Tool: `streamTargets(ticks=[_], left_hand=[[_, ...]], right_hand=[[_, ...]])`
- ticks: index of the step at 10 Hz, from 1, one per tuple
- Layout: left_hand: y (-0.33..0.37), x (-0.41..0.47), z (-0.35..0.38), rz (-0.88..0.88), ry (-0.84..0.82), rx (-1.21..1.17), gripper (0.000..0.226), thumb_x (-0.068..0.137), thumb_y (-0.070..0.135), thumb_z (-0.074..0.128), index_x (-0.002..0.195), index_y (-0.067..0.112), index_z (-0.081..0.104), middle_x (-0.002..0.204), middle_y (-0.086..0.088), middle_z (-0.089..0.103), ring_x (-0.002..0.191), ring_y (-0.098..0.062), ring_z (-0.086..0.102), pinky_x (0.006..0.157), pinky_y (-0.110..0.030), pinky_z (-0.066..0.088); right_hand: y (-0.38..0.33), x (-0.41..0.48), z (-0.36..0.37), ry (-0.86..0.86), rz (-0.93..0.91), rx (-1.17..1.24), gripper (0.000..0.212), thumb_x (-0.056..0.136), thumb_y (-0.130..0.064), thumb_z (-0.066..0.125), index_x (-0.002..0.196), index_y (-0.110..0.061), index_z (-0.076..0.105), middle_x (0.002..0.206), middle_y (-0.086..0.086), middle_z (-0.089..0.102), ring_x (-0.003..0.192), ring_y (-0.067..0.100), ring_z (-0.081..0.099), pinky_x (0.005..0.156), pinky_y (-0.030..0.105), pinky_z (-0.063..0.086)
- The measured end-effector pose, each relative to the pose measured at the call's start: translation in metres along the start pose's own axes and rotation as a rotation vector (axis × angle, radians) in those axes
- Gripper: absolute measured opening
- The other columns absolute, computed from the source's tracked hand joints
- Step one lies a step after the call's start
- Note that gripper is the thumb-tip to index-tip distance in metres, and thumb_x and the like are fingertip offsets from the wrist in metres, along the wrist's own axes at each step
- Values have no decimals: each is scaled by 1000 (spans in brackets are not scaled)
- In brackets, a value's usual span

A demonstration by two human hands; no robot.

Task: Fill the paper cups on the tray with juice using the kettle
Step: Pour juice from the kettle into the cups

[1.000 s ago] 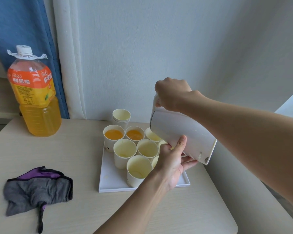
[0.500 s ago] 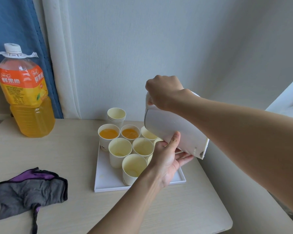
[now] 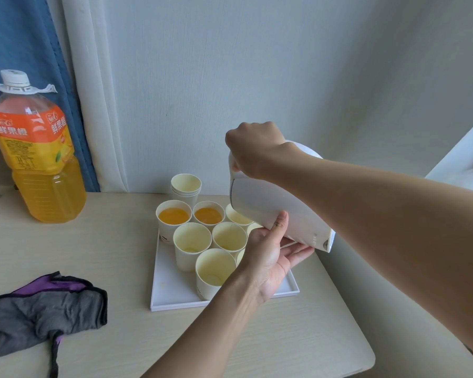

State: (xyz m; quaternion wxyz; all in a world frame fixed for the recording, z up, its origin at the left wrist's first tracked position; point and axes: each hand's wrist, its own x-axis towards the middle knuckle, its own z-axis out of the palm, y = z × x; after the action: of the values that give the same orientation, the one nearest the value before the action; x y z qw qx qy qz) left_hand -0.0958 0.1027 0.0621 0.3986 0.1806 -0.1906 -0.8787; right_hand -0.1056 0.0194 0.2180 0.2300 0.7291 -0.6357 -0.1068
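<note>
Pale wood-grain laminate table [image 3: 120,241], rounded at its near corner, against a matt grey-white wall [image 3: 257,64]; a pleated white curtain [image 3: 93,91] and a blue curtain [image 3: 25,36] hang at 11 o'clock. At centre, a shallow white rectangular tray [image 3: 167,282] carries cylindrical paper cups [image 3: 192,237] with cream interiors. The two filled cups [image 3: 173,216] at the tray's 11 and 12 o'clock hold orange juice. A smooth white kettle [image 3: 271,208] is tilted spout-down over the cup at the tray's 1 o'clock, clear of the table. The right hand [image 3: 254,148] has its fingers curled round the kettle's top. The left hand [image 3: 268,257] supports the body from below, fingers straight and together, thumb against the side. Beyond the tray at 12 o'clock stands a stack of nested cups [image 3: 185,184]. At 10 o'clock stands a clear plastic juice bottle [image 3: 36,159] with an orange label; at 8 o'clock lies a crumpled grey-and-purple cloth [image 3: 44,306].
</note>
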Motion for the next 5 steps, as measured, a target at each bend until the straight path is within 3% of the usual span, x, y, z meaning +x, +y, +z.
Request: streamTargets(ticks=[3, 5], left_hand=[[1, 0, 1, -3, -7, -7, 40, 101, 23, 63, 131, -3, 60, 135, -33, 62, 113, -42, 70, 109, -63, 48], [1, 0, 0, -5, -5, -5, 39, 102, 23, 62, 131, -3, 60, 135, -32, 63, 118, -44, 68, 109, -63, 47]], right_hand=[[-1, 0, 1, 8, -6, 12, 18, 85, 2, 59, 83, -16, 55, 67, 2, 41, 53, 18, 35, 47, 27, 20], [0, 0, 2, 17, -6, 22, 19, 85, 1, 60, 82, -17, 54, 67, 2, 41, 53, 18, 34, 47, 27, 20]])
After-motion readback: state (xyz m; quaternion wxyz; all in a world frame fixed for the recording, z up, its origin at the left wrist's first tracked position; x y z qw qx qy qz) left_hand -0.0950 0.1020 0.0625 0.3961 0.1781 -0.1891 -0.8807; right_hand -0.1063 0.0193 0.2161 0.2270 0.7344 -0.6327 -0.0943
